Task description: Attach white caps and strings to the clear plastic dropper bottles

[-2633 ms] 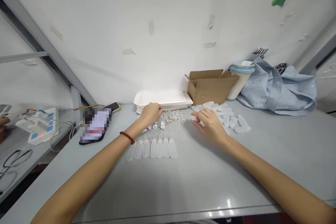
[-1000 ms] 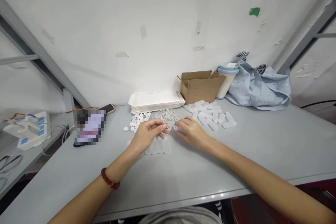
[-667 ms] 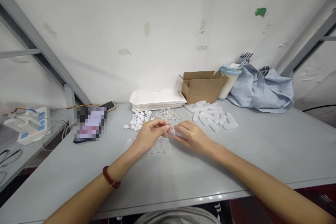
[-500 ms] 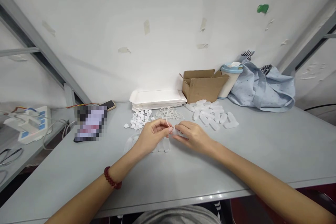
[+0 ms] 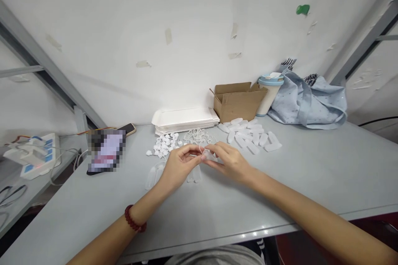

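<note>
Both hands meet over the grey table (image 5: 248,211). My left hand (image 5: 182,163) pinches a thin white cord (image 5: 200,148) between thumb and fingers. In my right hand (image 5: 228,160) is a small translucent plastic sleeve (image 5: 210,156), its near end touching the left fingertips. Just past the hands lie a heap of white cord loops (image 5: 199,136) and a pile of small white caps (image 5: 164,144). A few translucent sleeves (image 5: 195,174) rest below the left hand, partly hidden by it, and more (image 5: 151,177) lie to its left.
More translucent sleeves (image 5: 251,136) are scattered at the right. Behind stand flat white boxes (image 5: 186,118), an open cardboard box (image 5: 239,105), a lidded cup (image 5: 270,95) and a blue cloth bag (image 5: 307,101). At left are a phone (image 5: 107,151) and a power strip (image 5: 42,155).
The cord loop between my hands has drawn down closer to the fingers. More of the translucent sleeve shows in my right hand. The camera view has shifted slightly.
</note>
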`<state>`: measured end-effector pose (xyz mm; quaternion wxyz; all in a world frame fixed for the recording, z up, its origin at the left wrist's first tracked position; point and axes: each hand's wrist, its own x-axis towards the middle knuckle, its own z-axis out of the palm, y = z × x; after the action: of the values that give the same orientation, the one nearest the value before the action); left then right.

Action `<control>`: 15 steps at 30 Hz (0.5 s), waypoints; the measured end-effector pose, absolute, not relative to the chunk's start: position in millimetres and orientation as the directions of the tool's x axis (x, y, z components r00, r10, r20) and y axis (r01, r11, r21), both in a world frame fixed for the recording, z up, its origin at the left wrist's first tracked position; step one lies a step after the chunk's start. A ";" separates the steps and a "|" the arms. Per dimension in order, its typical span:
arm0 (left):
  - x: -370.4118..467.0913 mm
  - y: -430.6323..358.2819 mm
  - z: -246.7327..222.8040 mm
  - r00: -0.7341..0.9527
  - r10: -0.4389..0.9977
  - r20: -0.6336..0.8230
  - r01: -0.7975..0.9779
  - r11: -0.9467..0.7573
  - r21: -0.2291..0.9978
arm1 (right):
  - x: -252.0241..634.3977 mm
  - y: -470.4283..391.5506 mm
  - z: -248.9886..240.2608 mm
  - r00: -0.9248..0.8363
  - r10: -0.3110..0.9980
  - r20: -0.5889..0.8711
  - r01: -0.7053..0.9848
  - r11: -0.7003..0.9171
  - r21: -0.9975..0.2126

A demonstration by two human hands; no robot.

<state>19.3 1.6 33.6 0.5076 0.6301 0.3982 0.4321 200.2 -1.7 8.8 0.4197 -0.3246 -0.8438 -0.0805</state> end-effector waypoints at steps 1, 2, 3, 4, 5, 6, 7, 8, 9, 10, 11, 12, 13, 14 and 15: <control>19.6 1.2 34.4 0.314 0.939 0.143 0.060 -0.170 0.984 | 199.5 -2.2 9.3 -0.446 0.469 0.763 0.611 0.782 -0.123; 19.8 0.8 35.1 0.320 0.935 0.150 0.063 -0.179 0.982 | 198.8 -2.7 9.7 -0.448 0.460 0.767 0.608 0.785 -0.116; 20.0 0.4 35.7 0.328 0.931 0.159 0.071 -0.192 0.979 | 198.2 -3.3 9.9 -0.443 0.454 0.773 0.606 0.787 -0.114; 20.2 0.0 36.2 0.331 0.928 0.170 0.082 -0.208 0.975 | 197.7 -3.9 10.0 -0.436 0.450 0.780 0.606 0.787 -0.116; 20.3 -0.3 36.4 0.331 0.927 0.179 0.094 -0.221 0.971 | 197.3 -4.5 10.1 -0.430 0.450 0.783 0.607 0.786 -0.119; 20.4 -0.6 36.4 0.329 0.927 0.181 0.103 -0.226 0.969 | 197.1 -5.1 10.2 -0.426 0.453 0.783 0.608 0.785 -0.123; 20.4 -0.6 36.1 0.326 0.929 0.175 0.107 -0.220 0.969 | 197.0 -5.5 10.4 -0.424 0.456 0.782 0.607 0.784 -0.128; 20.4 -0.6 35.7 0.326 0.931 0.162 0.108 -0.207 0.972 | 197.1 -5.9 10.5 -0.423 0.462 0.780 0.604 0.785 -0.137; 20.3 -0.5 35.2 0.327 0.934 0.146 0.104 -0.189 0.976 | 197.3 -6.1 10.7 -0.421 0.469 0.776 0.597 0.788 -0.153; 20.1 -0.3 34.8 0.331 0.935 0.129 0.099 -0.171 0.980 | 197.6 -6.2 10.9 -0.419 0.486 0.767 0.587 0.790 -0.180; 20.0 -0.1 34.6 0.338 0.934 0.113 0.092 -0.152 0.984 | 197.8 -6.4 11.1 -0.415 0.509 0.754 0.576 0.789 -0.216; 19.8 0.1 34.6 0.346 0.933 0.098 0.083 -0.135 0.987 | 197.9 -6.5 11.3 -0.412 0.537 0.736 0.563 0.785 -0.257; 19.7 0.2 34.9 0.356 0.931 0.084 0.073 -0.118 0.990 | 197.9 -6.9 11.5 -0.410 0.564 0.717 0.551 0.779 -0.299; 19.7 0.4 35.5 0.364 0.929 0.072 0.058 -0.100 0.993 | 197.7 -7.4 11.7 -0.408 0.590 0.696 0.538 0.772 -0.339; 19.6 0.5 36.1 0.368 0.928 0.061 0.039 -0.081 0.996 | 197.3 -8.3 12.1 -0.406 0.618 0.674 0.527 0.760 -0.380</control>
<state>19.6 0.5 36.1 0.5526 0.6153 0.3926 0.4023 197.3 -8.3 12.1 0.4246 -0.3419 -0.8366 0.0537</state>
